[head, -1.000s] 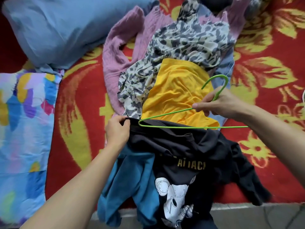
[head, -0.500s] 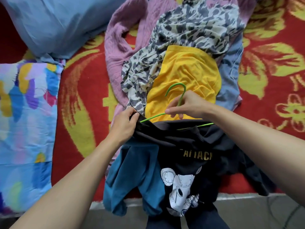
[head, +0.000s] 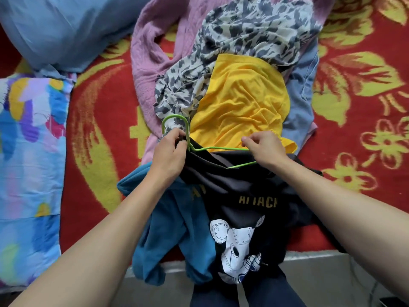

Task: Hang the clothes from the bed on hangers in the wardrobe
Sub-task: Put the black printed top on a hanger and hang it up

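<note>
A black printed T-shirt [head: 241, 196] lies at the bed's near edge and hangs over it. A green wire hanger [head: 212, 149] sits partly inside its top opening, hook sticking out to the left. My left hand [head: 170, 154] grips the shirt's edge beside the hook's neck. My right hand [head: 265, 148] pinches the hanger's right arm and the black cloth there. Behind lie a yellow garment [head: 241, 103], a grey patterned one [head: 243, 34], a pink knit [head: 152, 54] and pale blue denim [head: 303, 89]. A teal garment [head: 163, 231] lies under the black shirt.
The bed has a red blanket with yellow flowers [head: 363, 89]. A blue pillow [head: 57, 29] lies at the far left, a multicoloured sheet [head: 28, 151] along the left side. The grey floor [head: 321, 275] shows below the bed's edge.
The hanger has swung left and gone into the black shirt, hook now by my left hand. My right hand slid from the hook to the hanger's right arm.
</note>
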`<state>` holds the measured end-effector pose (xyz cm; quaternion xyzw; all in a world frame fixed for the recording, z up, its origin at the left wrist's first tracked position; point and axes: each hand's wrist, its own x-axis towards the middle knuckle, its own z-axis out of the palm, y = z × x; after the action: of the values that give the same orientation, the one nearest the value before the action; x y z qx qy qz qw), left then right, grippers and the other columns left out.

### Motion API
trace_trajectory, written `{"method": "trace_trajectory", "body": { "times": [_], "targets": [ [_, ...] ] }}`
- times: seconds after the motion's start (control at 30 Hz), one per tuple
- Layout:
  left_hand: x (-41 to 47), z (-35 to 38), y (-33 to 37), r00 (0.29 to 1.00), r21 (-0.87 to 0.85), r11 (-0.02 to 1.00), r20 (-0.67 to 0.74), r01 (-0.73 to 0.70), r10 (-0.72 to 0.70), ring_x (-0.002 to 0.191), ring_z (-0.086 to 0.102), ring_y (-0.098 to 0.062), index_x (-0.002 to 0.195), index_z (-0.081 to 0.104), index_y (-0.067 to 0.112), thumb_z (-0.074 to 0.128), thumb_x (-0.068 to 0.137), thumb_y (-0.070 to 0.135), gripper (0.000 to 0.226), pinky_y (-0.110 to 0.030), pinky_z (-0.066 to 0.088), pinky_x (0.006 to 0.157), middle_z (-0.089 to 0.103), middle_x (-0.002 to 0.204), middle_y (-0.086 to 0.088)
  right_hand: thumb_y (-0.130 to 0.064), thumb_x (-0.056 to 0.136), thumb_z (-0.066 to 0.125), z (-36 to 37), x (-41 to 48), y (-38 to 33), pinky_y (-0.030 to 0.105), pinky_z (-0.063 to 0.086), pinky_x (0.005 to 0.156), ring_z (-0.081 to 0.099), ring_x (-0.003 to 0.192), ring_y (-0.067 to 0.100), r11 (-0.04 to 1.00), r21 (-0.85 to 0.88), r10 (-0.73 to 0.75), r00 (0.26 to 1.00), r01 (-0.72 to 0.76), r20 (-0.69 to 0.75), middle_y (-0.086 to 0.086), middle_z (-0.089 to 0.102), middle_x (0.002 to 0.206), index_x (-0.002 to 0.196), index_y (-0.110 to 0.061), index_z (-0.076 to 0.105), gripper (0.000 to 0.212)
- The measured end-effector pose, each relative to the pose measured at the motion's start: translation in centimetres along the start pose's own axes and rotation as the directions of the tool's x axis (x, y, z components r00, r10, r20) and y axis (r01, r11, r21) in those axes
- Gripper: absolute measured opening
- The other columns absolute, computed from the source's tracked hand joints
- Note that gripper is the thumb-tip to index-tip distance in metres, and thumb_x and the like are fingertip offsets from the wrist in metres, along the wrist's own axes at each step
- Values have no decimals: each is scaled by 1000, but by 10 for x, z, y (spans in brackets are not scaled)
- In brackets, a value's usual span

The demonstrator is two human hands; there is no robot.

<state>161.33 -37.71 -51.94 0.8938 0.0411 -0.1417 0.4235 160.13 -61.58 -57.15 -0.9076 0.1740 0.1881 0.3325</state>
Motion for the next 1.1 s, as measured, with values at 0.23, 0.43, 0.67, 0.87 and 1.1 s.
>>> {"method": "trace_trajectory", "body": {
  "times": [0.23,0.43,0.67,0.87,1.1],
  "targets": [
    [-24,4,-17,992,144,987,106,-77,62,73,56,-16,81,62,22,52,81,40,21,-35,46,74,63,74,4,-33,87,69,-9,-18,3,18,38,45,55,54,12,927,204,124,772,-314,623,7,67,76,90,-13,69,20],
    [-35,15,-9,977,127,977,145,-173,154,65,52,-20,78,60,15,48,87,33,23,-40,45,65,58,65,-1,-79,59,65,19,-13,-25,35,44,73,60,89,22,857,-476,2,924,195,383,-5,64,94,94,-22,56,67],
    [-30,-9,-15,991,88,988,48,-126,122,75,54,-16,85,63,14,48,87,27,20,-33,42,71,61,77,-1,-29,83,62,1,-1,17,36,41,71,60,101,33,724,-680,-44,991,120,128,8,59,110,112,-16,53,32],
    [-9,-27,-26,1000,100,995,-12,-14,16,76,53,-21,90,66,15,51,86,28,20,-27,36,69,61,82,-8,-5,72,57,-53,-2,75,30,43,63,58,70,26,964,-76,262,962,-256,78,-1,61,65,68,-17,62,13],
    [-23,5,-6,989,191,973,-41,-131,142,85,44,-12,94,66,8,57,92,16,12,-31,37,80,42,75,19,-3,75,63,-72,-7,14,25,36,57,48,61,13,987,160,12,995,-27,95,1,60,68,78,-17,65,15]
  ]
}}
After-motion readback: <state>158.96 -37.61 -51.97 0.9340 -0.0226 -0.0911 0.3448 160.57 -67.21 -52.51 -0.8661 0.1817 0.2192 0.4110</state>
